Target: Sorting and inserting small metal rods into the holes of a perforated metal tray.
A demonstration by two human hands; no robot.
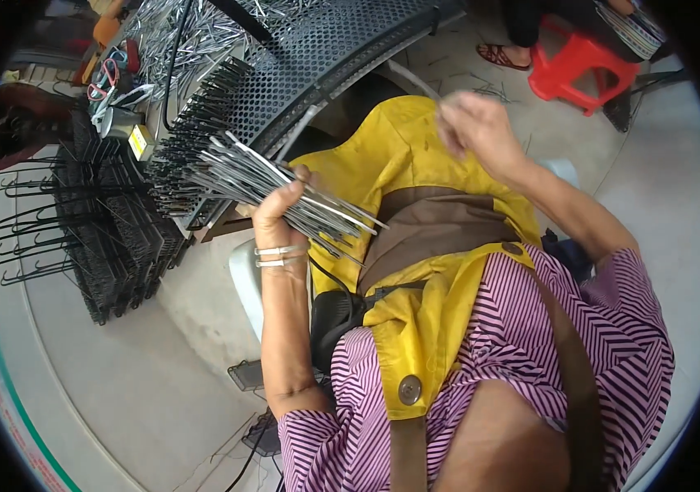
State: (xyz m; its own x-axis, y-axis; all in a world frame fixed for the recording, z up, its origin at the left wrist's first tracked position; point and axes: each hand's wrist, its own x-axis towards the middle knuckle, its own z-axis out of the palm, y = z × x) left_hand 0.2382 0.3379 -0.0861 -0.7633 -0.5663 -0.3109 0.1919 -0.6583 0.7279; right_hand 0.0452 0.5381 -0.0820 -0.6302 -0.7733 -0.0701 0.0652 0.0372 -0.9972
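Observation:
A thick bundle of thin grey metal strips (329,211) is gripped in my left hand (280,207), fingers wrapped round it. The strips stick out on both sides of the fist, toward the table and over my lap. My right hand (477,131) is raised above the far right of my lap, blurred by motion. From its closed fingers one grey metal strip (413,79) reaches up and left, past the table's near edge. A yellow apron (337,160) covers my lap beneath both hands.
A black perforated table (300,74) holds a heap of loose metal strips (173,37) and rows of black pieces (194,135). Scissors (104,78), a metal cup (118,123) and a small yellow box (141,143) stand left. Black hooked racks (95,221) hang beside them. Beyond, a red stool (579,70) and another person's sandalled foot (506,55).

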